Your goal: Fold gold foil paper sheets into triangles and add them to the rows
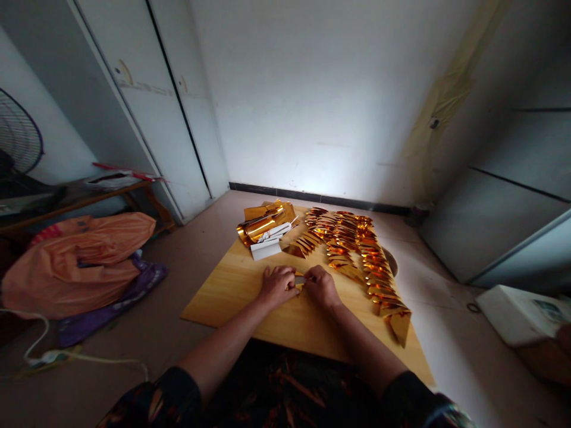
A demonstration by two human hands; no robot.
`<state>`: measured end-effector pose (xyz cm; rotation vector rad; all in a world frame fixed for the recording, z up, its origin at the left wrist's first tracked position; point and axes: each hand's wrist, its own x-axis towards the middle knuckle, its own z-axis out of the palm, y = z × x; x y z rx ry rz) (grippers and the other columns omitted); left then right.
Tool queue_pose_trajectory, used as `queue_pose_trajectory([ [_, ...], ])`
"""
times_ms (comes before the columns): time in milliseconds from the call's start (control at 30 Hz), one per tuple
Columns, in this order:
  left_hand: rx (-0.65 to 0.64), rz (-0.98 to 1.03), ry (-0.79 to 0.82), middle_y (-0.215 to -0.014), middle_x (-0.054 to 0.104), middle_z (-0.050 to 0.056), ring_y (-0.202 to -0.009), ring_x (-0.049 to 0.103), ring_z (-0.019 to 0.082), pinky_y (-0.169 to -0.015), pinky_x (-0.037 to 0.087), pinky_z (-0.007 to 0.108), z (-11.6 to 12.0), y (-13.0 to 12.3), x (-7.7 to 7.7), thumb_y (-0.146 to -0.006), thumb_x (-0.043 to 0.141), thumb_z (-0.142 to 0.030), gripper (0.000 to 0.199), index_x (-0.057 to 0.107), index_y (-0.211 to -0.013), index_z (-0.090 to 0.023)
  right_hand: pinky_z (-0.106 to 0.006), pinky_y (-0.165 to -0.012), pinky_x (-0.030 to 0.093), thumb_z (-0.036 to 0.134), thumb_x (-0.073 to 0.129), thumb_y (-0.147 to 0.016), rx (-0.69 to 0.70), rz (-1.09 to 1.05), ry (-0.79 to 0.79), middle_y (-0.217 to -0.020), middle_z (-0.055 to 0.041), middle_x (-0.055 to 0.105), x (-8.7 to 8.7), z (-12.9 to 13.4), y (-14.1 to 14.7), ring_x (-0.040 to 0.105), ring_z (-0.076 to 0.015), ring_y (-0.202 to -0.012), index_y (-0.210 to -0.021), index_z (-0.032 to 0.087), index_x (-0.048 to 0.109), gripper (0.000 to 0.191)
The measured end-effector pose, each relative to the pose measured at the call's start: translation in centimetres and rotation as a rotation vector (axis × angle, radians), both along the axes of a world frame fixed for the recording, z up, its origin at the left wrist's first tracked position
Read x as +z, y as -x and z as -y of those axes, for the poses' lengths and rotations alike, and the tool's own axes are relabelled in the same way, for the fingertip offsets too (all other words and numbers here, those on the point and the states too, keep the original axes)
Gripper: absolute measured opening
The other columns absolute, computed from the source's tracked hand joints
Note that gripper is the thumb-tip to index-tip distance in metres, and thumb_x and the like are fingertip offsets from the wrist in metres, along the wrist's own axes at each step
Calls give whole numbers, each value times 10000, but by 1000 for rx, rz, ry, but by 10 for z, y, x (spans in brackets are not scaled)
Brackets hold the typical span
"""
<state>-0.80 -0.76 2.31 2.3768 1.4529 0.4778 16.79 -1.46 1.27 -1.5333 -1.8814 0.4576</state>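
On the wooden board, my left hand (279, 285) and my right hand (320, 285) face each other with fingers curled in. Between them they hold a small gold foil piece (300, 286), mostly covered by my fingers. Just beyond, white folded papers (266, 249) lie beside a heap of gold foil sheets (263, 227). Rows of folded gold foil pieces (341, 238) overlap one another behind my right hand, and one long row (381, 279) runs down the board's right side.
The board (214, 297) stands near the white wall. An orange bag (80, 261) and a purple bag (111, 303) lie at left, near a cable and a fan (18, 134). A white box (520, 312) is at right.
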Motion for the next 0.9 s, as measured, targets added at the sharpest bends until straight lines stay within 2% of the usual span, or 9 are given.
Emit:
queue_pose_trajectory([
  [133, 70, -24, -38, -1265, 596, 41, -1169, 481, 268, -1005, 281, 486, 7, -8, -1, -784, 642, -371, 142, 631, -825, -235, -235, -726, 444, 95, 500, -756, 157, -37, 26, -855, -16, 652, 5, 21, 1, 597, -153, -785, -915, 208, 641, 241],
  [233, 125, -44, -57, -1270, 589, 56, -1160, 484, 275, -956, 312, 480, 13, -14, 0, -823, 592, -339, 162, 617, -952, -245, -254, -765, 423, 115, 509, -792, 141, 94, 38, -903, -37, 668, 9, 31, 4, 590, -174, -844, -1024, 205, 619, 271],
  [333, 146, -55, -65, -1200, 620, 68, -1140, 485, 285, -924, 326, 472, 16, -17, 2, -829, 578, -318, 224, 583, -1043, -250, -282, -778, 390, 132, 507, -823, 117, 294, 8, -927, -57, 673, 11, 33, 6, 565, -199, -894, -1019, 209, 622, 240],
  [433, 142, -56, -48, -1098, 657, 52, -1120, 489, 280, -904, 333, 451, 17, -16, 5, -823, 578, -314, 222, 574, -1040, -266, -302, -773, 364, 189, 515, -861, 156, 424, -35, -951, -62, 674, 13, 34, 6, 548, -214, -917, -1008, 223, 631, 190],
  [500, 119, -53, -46, -1110, 660, 42, -1125, 487, 279, -907, 328, 448, 15, -13, 6, -817, 582, -338, 227, 576, -1035, -276, -311, -774, 351, 234, 529, -876, 177, 467, -63, -960, -66, 675, 14, 35, 5, 544, -220, -922, -989, 226, 642, 160],
  [667, 76, -10, -51, -1100, 668, 59, -1103, 525, 275, -927, 308, 446, 10, -4, 8, -808, 583, -449, 296, 559, -1031, -256, -306, -773, 330, 331, 555, -894, 161, 466, -71, -962, -74, 677, 15, 37, 4, 545, -211, -915, -955, 214, 648, 161],
  [900, 72, 1, -53, -1101, 674, 17, -1102, 544, 221, -926, 307, 410, 4, 0, 7, -835, 537, -252, 94, 519, -926, -239, -308, -789, 314, 287, 590, -862, 167, 421, -73, -966, -48, 665, 9, 35, -1, 539, -204, -939, -1013, 221, 617, 166],
])
